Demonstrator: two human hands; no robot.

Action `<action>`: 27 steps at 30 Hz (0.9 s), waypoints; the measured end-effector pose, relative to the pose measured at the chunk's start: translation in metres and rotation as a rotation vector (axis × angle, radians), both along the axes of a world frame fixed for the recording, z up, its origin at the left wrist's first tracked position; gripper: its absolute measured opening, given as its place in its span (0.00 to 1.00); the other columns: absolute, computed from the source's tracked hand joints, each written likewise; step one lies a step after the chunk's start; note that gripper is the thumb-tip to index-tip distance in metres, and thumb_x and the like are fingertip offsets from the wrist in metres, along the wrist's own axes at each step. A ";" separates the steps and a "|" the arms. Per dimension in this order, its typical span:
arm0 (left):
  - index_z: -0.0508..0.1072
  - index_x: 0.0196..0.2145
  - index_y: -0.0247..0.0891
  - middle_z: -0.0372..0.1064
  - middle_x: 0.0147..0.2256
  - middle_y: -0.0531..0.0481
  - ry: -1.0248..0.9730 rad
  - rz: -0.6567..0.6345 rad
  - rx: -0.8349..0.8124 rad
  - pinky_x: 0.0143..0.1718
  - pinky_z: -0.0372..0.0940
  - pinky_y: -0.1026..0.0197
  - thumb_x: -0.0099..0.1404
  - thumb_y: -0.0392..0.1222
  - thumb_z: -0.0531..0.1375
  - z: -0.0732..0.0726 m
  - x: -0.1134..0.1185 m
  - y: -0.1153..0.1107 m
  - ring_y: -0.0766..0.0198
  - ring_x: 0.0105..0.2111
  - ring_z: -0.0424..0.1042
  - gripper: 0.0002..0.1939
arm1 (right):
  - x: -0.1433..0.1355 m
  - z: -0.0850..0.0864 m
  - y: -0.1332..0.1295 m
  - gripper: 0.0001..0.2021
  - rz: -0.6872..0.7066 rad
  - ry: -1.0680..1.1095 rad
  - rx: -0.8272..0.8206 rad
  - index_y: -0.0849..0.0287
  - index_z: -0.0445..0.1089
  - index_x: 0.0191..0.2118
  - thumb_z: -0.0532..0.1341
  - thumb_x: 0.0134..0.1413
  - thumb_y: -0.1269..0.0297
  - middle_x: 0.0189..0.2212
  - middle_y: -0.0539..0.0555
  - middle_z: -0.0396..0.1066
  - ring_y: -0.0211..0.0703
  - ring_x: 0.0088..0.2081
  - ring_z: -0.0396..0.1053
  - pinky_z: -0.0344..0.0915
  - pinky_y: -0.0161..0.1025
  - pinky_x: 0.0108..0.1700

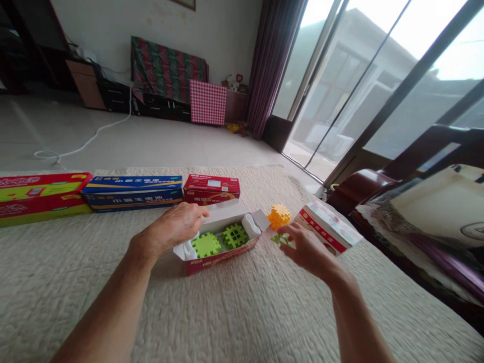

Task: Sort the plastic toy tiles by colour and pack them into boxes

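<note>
In the head view an open red cardboard box (223,257) lies on the quilted mat, its white inner flaps raised. Inside it are a light-green interlocking block (206,245), a second green block with a grid face (235,236), and rolled white pieces (250,225) at both ends. My left hand (181,222) is closed at the box's back left edge, fingers together on the flap. To the right of the box, my right hand (308,249) has thumb and fingers apart around a small green piece (280,239) on the mat. An orange interlocking block (279,216) sits just beyond those fingers.
Behind the box stand a closed red box (212,188), a blue box (132,192) and a red-and-yellow-green box (41,197) in a row. A white-and-red carton (328,227) is beside my right hand. Dark wooden furniture (372,191) borders the mat at right.
</note>
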State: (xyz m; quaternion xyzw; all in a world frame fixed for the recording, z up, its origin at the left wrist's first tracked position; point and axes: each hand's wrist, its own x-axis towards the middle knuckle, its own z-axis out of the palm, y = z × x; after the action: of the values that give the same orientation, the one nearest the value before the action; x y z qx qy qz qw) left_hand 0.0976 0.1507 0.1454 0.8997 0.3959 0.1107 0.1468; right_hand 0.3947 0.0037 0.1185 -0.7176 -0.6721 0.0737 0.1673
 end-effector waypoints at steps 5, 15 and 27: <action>0.78 0.46 0.39 0.78 0.41 0.44 0.090 -0.022 0.018 0.45 0.64 0.57 0.63 0.35 0.49 0.004 0.002 -0.002 0.54 0.42 0.75 0.20 | -0.042 0.043 0.007 0.13 0.178 0.095 0.176 0.55 0.70 0.46 0.60 0.54 0.67 0.46 0.54 0.71 0.41 0.40 0.70 0.67 0.42 0.44; 0.78 0.46 0.40 0.79 0.41 0.43 0.044 0.013 0.028 0.45 0.65 0.56 0.63 0.33 0.50 0.006 0.001 -0.005 0.54 0.43 0.75 0.20 | -0.099 0.033 0.057 0.18 0.410 -0.049 -0.047 0.59 0.72 0.43 0.56 0.44 0.78 0.42 0.55 0.73 0.43 0.40 0.70 0.65 0.41 0.44; 0.78 0.44 0.40 0.79 0.37 0.44 0.006 -0.003 0.072 0.41 0.66 0.58 0.63 0.33 0.51 0.000 0.000 -0.004 0.55 0.39 0.77 0.19 | -0.088 0.027 0.043 0.14 0.275 0.055 0.156 0.57 0.70 0.40 0.55 0.47 0.76 0.41 0.54 0.72 0.43 0.42 0.70 0.66 0.42 0.45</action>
State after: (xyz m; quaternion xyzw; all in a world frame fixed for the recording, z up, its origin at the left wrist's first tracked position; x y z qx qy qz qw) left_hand 0.0972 0.1467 0.1454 0.9053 0.3908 0.1219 0.1131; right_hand 0.3068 0.0471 0.1457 -0.6014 -0.7627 0.0630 0.2295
